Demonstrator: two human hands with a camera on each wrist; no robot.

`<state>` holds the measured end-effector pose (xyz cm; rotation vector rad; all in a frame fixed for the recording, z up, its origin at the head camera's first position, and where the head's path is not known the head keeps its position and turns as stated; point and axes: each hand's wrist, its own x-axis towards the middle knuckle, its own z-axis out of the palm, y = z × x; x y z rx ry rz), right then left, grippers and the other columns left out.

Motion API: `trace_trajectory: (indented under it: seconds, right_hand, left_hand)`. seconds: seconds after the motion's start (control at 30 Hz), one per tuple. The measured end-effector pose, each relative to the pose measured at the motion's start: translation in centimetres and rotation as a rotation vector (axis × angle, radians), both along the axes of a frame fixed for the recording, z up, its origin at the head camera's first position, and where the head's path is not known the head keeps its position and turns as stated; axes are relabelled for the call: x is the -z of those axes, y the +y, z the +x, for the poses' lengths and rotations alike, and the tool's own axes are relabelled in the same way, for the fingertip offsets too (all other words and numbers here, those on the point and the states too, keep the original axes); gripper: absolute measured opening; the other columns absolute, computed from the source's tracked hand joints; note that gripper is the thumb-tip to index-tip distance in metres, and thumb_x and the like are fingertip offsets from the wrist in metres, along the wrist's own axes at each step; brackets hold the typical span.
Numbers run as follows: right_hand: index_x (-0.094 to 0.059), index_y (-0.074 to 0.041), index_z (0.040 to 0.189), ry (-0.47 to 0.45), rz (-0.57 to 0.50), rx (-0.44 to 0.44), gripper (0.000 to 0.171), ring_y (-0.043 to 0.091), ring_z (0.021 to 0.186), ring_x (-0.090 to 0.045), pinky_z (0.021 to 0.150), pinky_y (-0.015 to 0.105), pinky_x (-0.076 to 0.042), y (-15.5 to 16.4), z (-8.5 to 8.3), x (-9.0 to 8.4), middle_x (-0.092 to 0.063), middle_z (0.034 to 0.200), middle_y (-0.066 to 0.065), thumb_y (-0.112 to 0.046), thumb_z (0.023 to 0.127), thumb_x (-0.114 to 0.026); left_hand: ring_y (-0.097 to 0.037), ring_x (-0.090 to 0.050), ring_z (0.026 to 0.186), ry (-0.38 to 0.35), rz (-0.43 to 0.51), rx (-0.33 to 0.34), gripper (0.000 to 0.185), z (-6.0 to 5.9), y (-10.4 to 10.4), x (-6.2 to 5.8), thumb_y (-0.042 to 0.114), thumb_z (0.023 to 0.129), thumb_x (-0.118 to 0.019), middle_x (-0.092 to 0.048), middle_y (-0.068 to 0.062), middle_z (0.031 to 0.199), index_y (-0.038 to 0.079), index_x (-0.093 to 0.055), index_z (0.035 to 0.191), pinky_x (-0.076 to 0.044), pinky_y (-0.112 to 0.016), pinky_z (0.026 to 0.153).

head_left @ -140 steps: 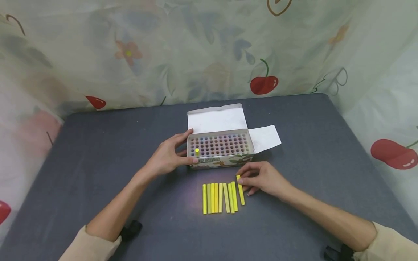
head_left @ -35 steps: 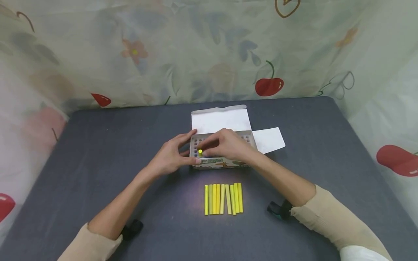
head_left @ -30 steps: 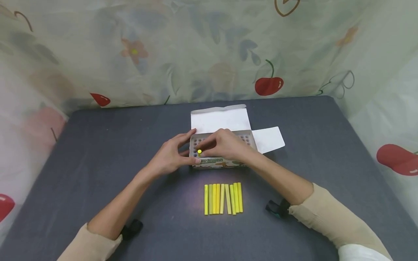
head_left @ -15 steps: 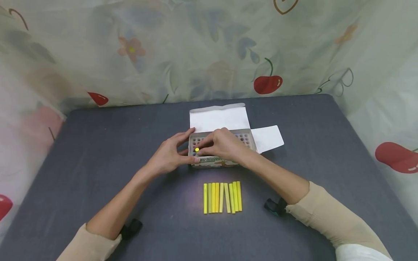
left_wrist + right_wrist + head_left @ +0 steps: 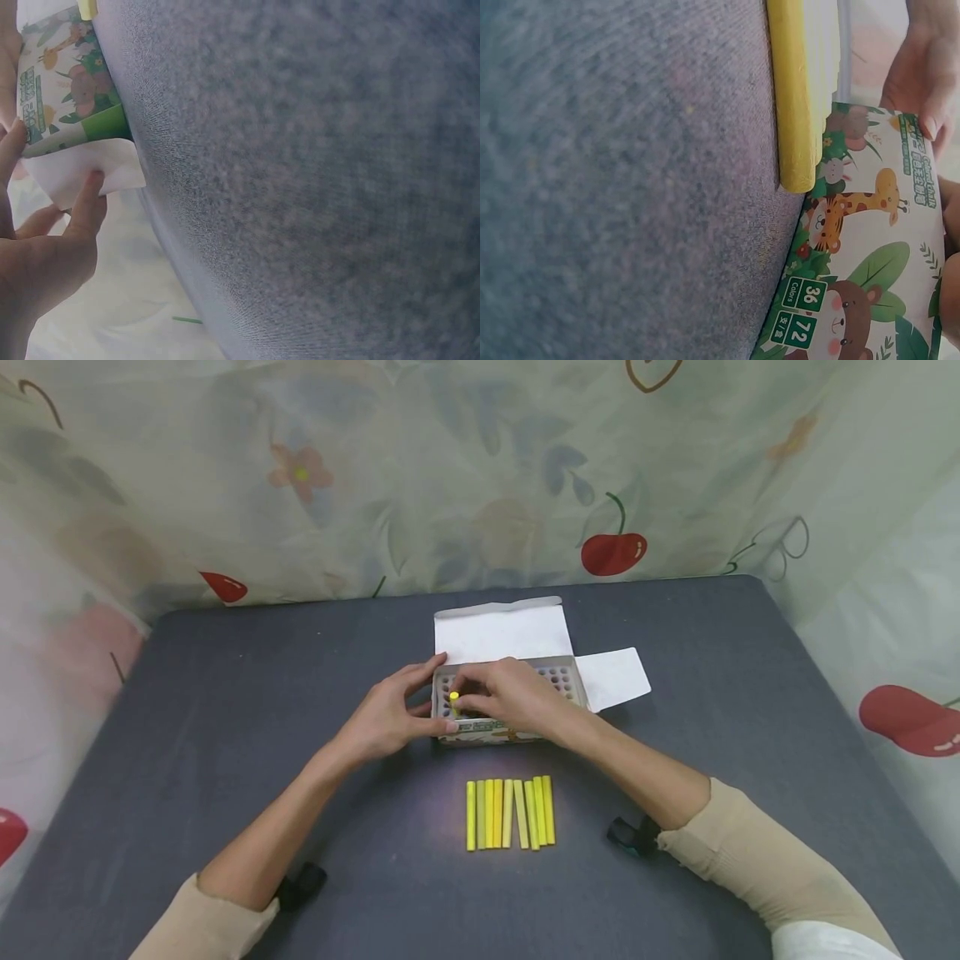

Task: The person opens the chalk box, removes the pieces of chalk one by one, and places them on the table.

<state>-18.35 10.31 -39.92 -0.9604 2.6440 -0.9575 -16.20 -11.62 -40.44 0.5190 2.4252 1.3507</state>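
An open cardboard box [image 5: 555,681] with rows of round holes stands mid-table; its printed front [image 5: 862,262] shows animals. My left hand [image 5: 405,710] grips the box's left end, thumb at the front corner, and its fingers [image 5: 82,210] touch a white flap. My right hand [image 5: 487,693] reaches over the holes, fingertips pinching a yellow stick [image 5: 453,697] that stands upright near the left end. Several yellow sticks [image 5: 510,812] lie side by side on the table in front of the box, and their ends [image 5: 795,97] nearly reach it.
The grey cloth table [image 5: 225,710] ends at a floral and cherry-print curtain [image 5: 615,543] behind and on both sides. The box's white lid [image 5: 498,631] lies open at the back and a side flap [image 5: 611,675] sticks out to the right.
My right hand left the row on the table and came over the box's left end. The row is one stick shorter. The left hand has kept its hold on the box.
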Motion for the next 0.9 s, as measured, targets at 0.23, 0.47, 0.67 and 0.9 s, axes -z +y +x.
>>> trace_trajectory:
  seconds: [0.23,0.47,0.67,0.9]
  right_hand:
    - [-0.059,-0.013,0.108,-0.028,-0.028,0.024,0.012,0.006,0.074,-0.064,0.068,0.025,-0.055,0.12,0.23,-0.02,-0.071,0.094,-0.002,-0.024,0.103,-0.057]
    - [-0.049,-0.009,0.112,-0.184,-0.206,0.052,0.013,0.011,0.077,-0.072,0.064,0.024,-0.060,0.28,0.22,-0.17,-0.074,0.097,0.007,-0.020,0.106,-0.050]
    - [-0.047,-0.008,0.115,-0.213,-0.352,0.097,0.015,0.015,0.074,-0.073,0.061,0.028,-0.062,0.38,0.37,-0.39,-0.075,0.098,0.010,-0.019,0.106,-0.051]
    - [-0.051,-0.008,0.115,-0.224,-0.468,0.141,0.015,0.023,0.067,-0.072,0.060,0.035,-0.062,0.77,0.57,-0.97,-0.074,0.089,0.008,-0.017,0.104,-0.055]
  left_hand:
    - [-0.033,-0.043,0.138,0.001,0.006,-0.004,0.093,0.03,0.03,0.03,0.016,0.084,-0.083,-0.032,-0.014,0.156,0.023,-0.028,0.158,-0.055,-0.038,0.097]
    - [-0.030,-0.043,0.138,-0.001,-0.006,-0.012,0.094,-0.02,0.15,-0.10,0.017,0.083,-0.084,-0.035,-0.012,0.154,0.023,-0.029,0.158,-0.054,-0.037,0.098]
    - [-0.031,-0.043,0.138,0.001,-0.006,-0.010,0.094,-0.13,0.14,-0.06,0.016,0.082,-0.084,-0.039,-0.012,0.151,0.022,-0.029,0.158,-0.054,-0.038,0.098]
    - [-0.028,-0.041,0.140,-0.014,-0.004,-0.016,0.095,-0.28,0.11,-0.04,0.016,0.081,-0.084,-0.037,-0.011,0.153,0.021,-0.028,0.158,-0.053,-0.038,0.099]
